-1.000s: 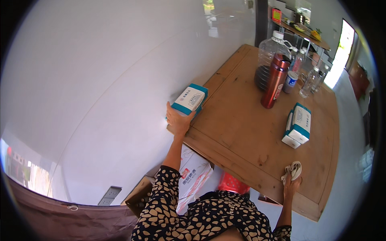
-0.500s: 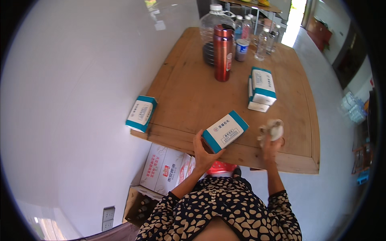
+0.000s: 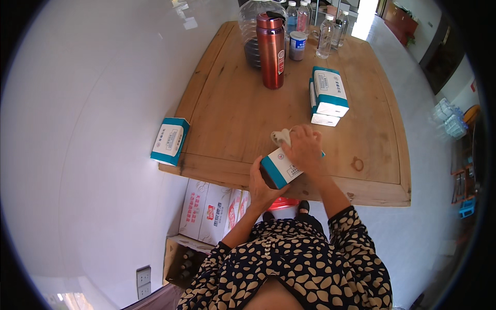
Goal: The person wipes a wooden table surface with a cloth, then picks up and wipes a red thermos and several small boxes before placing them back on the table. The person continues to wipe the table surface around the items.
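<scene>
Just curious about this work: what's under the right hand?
A teal-and-white box, its left part visible, and a whitish cloth poking out left. The right hand hides the cloth's remainder and much of the box's right part.

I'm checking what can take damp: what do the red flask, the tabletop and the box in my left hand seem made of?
Red flask: probably metal, glossy, from its bright highlights.
Tabletop: wood, worn, low sheen; grain and stains show.
Box: likely thin card, smooth and printed; flat faces, straight edges.
</scene>
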Motion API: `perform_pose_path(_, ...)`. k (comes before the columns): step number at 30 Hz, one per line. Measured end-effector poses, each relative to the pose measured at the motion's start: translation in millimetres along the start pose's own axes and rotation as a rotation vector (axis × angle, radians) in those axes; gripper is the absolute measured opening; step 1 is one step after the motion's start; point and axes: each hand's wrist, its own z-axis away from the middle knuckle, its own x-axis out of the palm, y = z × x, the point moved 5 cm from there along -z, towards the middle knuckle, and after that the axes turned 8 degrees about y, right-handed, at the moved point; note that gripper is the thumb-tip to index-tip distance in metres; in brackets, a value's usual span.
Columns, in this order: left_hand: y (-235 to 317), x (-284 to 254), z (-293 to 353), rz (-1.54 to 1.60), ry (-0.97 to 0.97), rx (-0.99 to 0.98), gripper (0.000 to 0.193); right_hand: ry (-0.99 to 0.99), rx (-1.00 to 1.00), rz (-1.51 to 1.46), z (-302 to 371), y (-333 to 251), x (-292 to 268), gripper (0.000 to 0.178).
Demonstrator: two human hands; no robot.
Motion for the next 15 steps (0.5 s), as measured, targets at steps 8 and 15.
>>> perform_pose_path(8, 8, 0, -9, 0.11, -0.005, -0.03, 0.134, -0.29, -0.194, -0.095, -15, -36, 21, 0.037)
perform_pose_path(15, -2, 5, -3, 0.181, 0.065, -0.007, 0.135, 0.11, -0.316, -0.174, 18, -66, -11, 0.035)
